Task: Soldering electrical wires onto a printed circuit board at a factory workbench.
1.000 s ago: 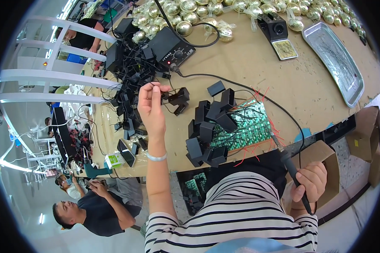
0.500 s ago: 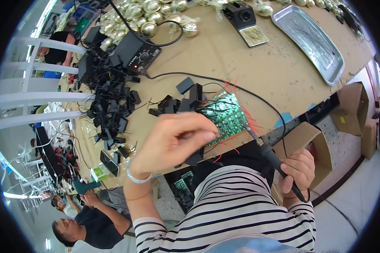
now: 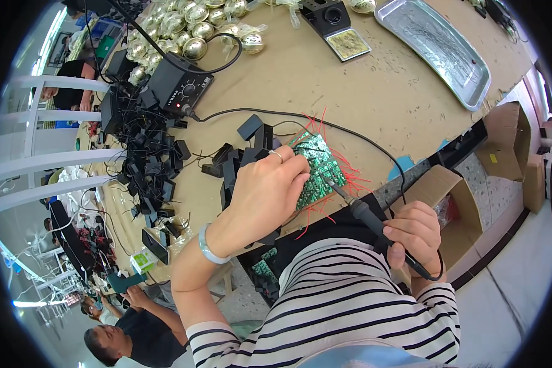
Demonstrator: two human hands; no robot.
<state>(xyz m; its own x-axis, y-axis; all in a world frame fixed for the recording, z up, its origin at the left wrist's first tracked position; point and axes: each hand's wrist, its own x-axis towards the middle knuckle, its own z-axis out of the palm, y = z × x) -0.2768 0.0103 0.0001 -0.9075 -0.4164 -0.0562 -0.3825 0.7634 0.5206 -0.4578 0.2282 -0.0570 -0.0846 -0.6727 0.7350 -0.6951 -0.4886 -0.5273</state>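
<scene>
A green circuit board panel (image 3: 326, 161) with red wires sticking out along its edges lies at the table's near edge. Bent over its left side, my left hand (image 3: 265, 184) has its fingers pinched together. Whatever is in that pinch is hidden by the hand; thin black wires run across the board beside it. My right hand (image 3: 416, 236) grips a black soldering iron (image 3: 369, 219), whose tip reaches the board's lower right part. Several small black plastic cases (image 3: 251, 127) with wires lie just left of the board.
A soldering station (image 3: 181, 86) stands at the left beside a heap of black cases (image 3: 142, 153). Gold balls (image 3: 195, 48), an iron stand (image 3: 325, 18) and a metal tray of wires (image 3: 438, 52) lie farther back. Cardboard boxes (image 3: 451, 205) stand at right; a person (image 3: 144, 334) works at left.
My left hand has moved from hovering in front of the board onto its left side, fingers now pinched. The iron's tip has come in from the board's edge over its surface.
</scene>
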